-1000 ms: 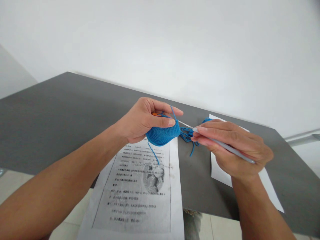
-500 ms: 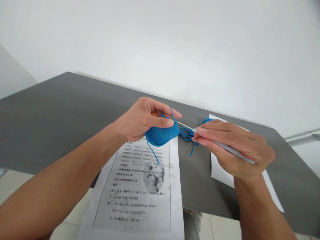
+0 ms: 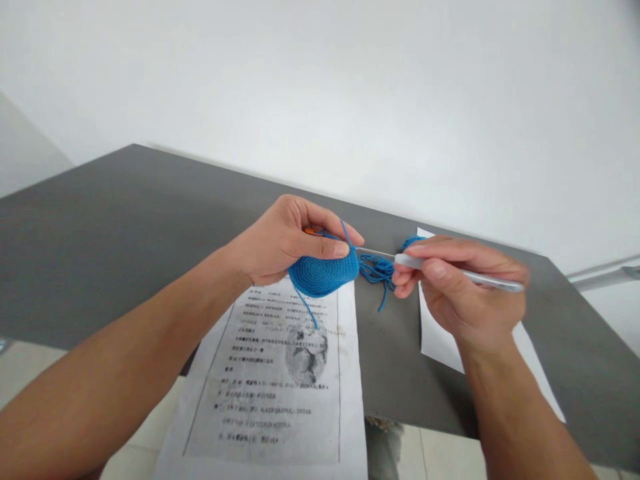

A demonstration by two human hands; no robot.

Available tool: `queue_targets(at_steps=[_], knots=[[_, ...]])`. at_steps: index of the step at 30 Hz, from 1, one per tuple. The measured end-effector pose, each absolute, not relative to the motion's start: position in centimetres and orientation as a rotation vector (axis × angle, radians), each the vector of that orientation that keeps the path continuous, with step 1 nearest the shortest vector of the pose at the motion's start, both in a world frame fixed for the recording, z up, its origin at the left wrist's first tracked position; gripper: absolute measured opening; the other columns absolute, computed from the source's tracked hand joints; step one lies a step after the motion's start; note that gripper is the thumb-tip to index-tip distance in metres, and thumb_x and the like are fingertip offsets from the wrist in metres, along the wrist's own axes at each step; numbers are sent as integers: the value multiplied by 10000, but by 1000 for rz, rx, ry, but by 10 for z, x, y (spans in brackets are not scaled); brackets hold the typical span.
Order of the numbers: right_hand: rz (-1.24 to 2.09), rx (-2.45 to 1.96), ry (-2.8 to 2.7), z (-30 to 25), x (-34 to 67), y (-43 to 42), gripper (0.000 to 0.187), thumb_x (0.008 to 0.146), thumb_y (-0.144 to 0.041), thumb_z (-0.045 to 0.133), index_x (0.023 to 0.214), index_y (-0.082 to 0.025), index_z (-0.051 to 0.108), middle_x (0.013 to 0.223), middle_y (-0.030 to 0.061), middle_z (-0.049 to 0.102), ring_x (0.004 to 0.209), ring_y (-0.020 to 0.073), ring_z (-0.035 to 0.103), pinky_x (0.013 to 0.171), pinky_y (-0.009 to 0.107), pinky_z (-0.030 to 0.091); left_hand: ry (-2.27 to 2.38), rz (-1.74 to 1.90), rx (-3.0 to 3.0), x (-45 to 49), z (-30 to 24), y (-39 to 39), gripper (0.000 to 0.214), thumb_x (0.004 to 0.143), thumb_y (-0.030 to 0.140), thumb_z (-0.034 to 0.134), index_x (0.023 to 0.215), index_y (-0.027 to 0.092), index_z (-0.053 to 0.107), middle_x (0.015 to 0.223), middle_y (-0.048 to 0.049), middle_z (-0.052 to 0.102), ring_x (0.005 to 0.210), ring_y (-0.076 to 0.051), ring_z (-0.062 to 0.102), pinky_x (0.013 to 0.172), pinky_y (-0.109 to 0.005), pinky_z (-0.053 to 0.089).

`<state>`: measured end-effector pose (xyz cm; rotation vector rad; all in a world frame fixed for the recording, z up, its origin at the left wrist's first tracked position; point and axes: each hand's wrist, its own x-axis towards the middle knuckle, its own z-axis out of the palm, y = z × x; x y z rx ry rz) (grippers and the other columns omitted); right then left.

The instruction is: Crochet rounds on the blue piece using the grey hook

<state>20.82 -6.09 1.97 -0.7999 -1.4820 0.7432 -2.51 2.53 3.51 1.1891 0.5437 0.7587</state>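
Note:
My left hand (image 3: 295,240) pinches a round blue crochet piece (image 3: 323,272) between thumb and fingers. A small orange item (image 3: 313,232), perhaps a stitch marker, shows between the thumb and forefinger. One strand of blue yarn rises over the left forefinger, and a yarn tail (image 3: 306,310) hangs below the piece. Closed round the pale handle of a crochet hook (image 3: 475,277), my right hand (image 3: 460,280) is to the right. The hook's thin metal shaft reaches the piece's right edge; its tip is hidden there.
Under the hands lies a printed sheet (image 3: 280,413) with text and a dark picture, hanging over the near edge of the grey table (image 3: 125,247). Loose blue yarn (image 3: 376,269) lies beyond it. A white sheet (image 3: 440,337) is under my right forearm. A white wall (image 3: 320,100) stands behind.
My right hand has turned, bringing the hook's handle nearer level and drawing it slightly to the right. The left hand with the crochet piece has hardly moved.

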Motion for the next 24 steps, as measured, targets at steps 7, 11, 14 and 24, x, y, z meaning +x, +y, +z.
queue_targets(at_steps=[7,11,14,24], knots=[[1118,-777,-1074,10,188,-46,212,861,-446,900,946,-260,846,791,-16,825,623,96,738,525,159,623,489,1046,1233,-17,25,20,115,702,112,936,752,180,859,906,-40,856,736,-123,732,674,-213,575],[1071,-728,-1048,1,174,-43,189,834,-411,929,947,-281,852,808,-36,831,632,77,718,569,157,613,519,1041,1299,-9,21,11,76,783,176,899,849,153,868,932,-65,847,799,-162,746,759,-272,595],[970,-754,-1038,-3,168,-42,191,792,-400,962,912,-289,863,825,-38,842,645,79,720,636,182,629,570,1076,1304,-3,18,5,72,762,146,892,819,153,849,958,-59,844,856,-173,743,822,-281,590],[821,-847,-1057,-6,176,-43,242,739,-452,987,912,-325,875,901,-21,856,812,146,790,803,277,660,576,1054,1189,1,16,-1,128,704,147,907,821,166,857,1007,-60,835,882,-182,731,805,-280,581]])
